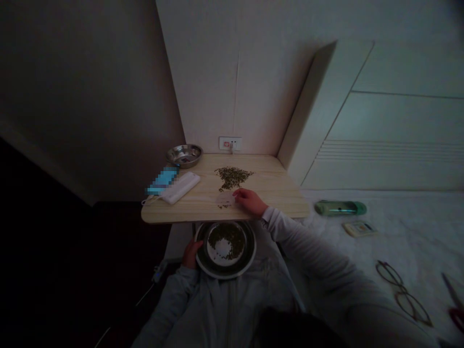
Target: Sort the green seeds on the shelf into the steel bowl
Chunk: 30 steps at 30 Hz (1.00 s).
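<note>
My left hand (191,253) grips the left rim of a round basin (251,256) on my lap. Inside it sits a smaller metal bowl (243,237), with small dark green grains or seeds (235,238) spread over a pale bottom. Over the table's front part, my right hand (251,202) is closed, fingertips pinched together beside a pale, thin flat patch (225,198). Whether the fingers hold that patch or something tiny is too dim to make out. A few loose grains lie around it, and a larger heap of grains (234,178) lies just beyond the hand.
On the wooden table (290,200) stand a steel bowl (184,155), a phone (162,181) and a white power strip (180,187). A wall socket (230,143) is behind. On the bed to the right lie a green bottle (340,208), a small packet (359,228), glasses (404,292) and scissors (455,299).
</note>
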Available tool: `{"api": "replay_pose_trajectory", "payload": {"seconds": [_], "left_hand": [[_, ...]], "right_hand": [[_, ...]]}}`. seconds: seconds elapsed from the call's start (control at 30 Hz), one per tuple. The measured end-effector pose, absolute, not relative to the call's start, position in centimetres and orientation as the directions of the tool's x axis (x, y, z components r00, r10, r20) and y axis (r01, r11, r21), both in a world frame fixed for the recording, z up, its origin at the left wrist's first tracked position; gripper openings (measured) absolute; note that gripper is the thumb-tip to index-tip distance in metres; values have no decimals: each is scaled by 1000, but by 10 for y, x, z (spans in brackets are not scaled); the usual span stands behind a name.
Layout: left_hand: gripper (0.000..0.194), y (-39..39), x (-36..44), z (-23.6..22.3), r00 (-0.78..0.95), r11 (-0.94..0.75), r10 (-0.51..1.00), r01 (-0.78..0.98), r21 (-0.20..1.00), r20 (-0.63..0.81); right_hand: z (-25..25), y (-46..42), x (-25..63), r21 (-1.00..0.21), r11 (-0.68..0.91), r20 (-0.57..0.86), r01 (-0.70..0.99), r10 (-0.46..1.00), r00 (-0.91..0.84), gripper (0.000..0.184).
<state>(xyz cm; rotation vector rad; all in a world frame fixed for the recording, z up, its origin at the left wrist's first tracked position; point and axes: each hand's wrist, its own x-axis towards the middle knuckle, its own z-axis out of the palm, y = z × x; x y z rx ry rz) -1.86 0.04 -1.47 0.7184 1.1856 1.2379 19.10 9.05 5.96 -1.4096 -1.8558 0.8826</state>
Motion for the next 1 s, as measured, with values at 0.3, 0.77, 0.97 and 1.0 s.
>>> {"api": "replay_pose_trajectory", "payload": {"seconds": [0.3,0.77,0.97,1.0], "left_hand": [[8,0,-17,-11,-87,259,950,-323,911,-300],[10,2,-19,-25,-135,181,964,-306,935,-231],[13,1,-18,-23,-123,183,964,-331,926,-235],[12,1,-18,-22,-129,180,964,-319,930,-231]], "right_hand": [[58,85,190,-808,202,50,554,960,-276,20],[62,80,189,-810,211,35,548,949,-313,21],[61,78,189,-808,217,41,549,948,-315,21],[61,79,189,-807,215,43,549,950,-310,21]]}}
